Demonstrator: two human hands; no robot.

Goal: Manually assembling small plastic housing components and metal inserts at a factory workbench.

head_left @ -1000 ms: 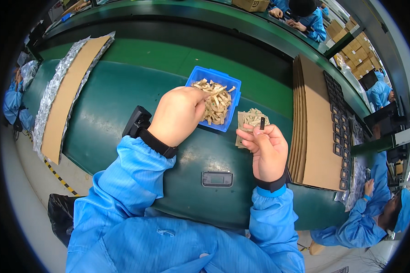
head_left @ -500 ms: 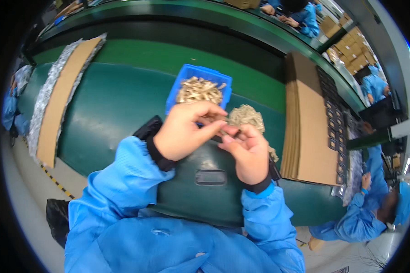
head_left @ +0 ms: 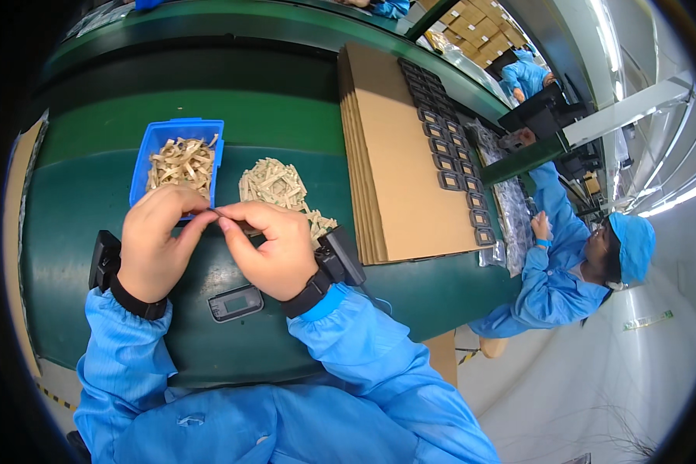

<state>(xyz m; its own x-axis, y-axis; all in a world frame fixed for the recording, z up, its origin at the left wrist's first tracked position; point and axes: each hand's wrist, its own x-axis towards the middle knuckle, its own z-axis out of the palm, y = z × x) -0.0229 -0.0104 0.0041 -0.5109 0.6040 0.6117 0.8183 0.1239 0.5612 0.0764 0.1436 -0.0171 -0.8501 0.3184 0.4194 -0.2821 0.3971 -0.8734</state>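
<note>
Piece (head_left: 215,211), small and dark, at the blue bin (head_left: 141,170)'s near edge
Left hand (head_left: 156,240) and right hand (head_left: 274,246) pinch it together, thumbs to forefingers; right of the bin lies a tan pile (head_left: 271,184), nearer a grey casing (head_left: 236,304), farther right cardboard (head_left: 402,189).

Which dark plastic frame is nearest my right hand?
The lone frame on the green tabletop; the other frames cluster along the right side of the cardboard stack.

Small dark piece (head_left: 214,210), mostly hidden by fingertips (head_left: 224,223) — left of centre
Cardboard strip (head_left: 12,232) cut off, far left; co-worker's sleeve (head_left: 392,8) cropped — top edge
</note>
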